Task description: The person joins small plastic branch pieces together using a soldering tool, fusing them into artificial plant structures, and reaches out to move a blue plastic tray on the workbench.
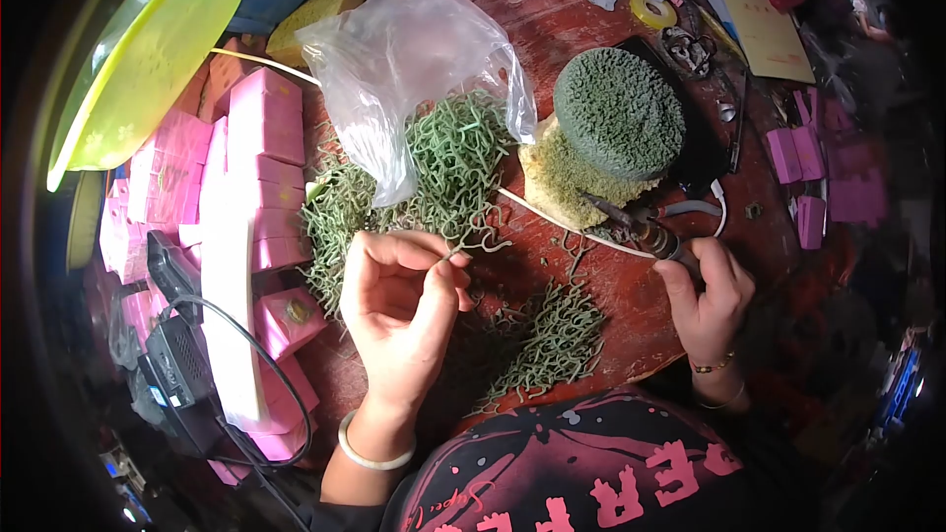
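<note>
The left hand (399,310) was found raised over the middle of the table (537,15), palm turned partly upward, with thumb and fingertips pinched narrowly on a thin green strand (485,249); the strand's loose, curled end projected to the right of the fingertips. The right hand (711,300) was bent around the rear of a dark-tipped tool (650,236), thumb and fingers closed on it, the tip directed up and to the left toward a yellowish block (547,167). The exact contact between tip and block could not be determined. A rounded green mass (619,110) with a rough, granular surface stood against the upper part of that block. A large heap of green strands (455,153) lay beyond the left hand, partly covered by a clear plastic bag (394,49); a smaller heap (552,340) lay between the two hands, nearer the wearer. Pink boxes (268,118) were stacked along the left side, with a long white strip (227,286) standing before them and a black device (177,374) beside it. A roll of yellow tape (653,12) lay near the far edge, among assorted small articles.
</note>
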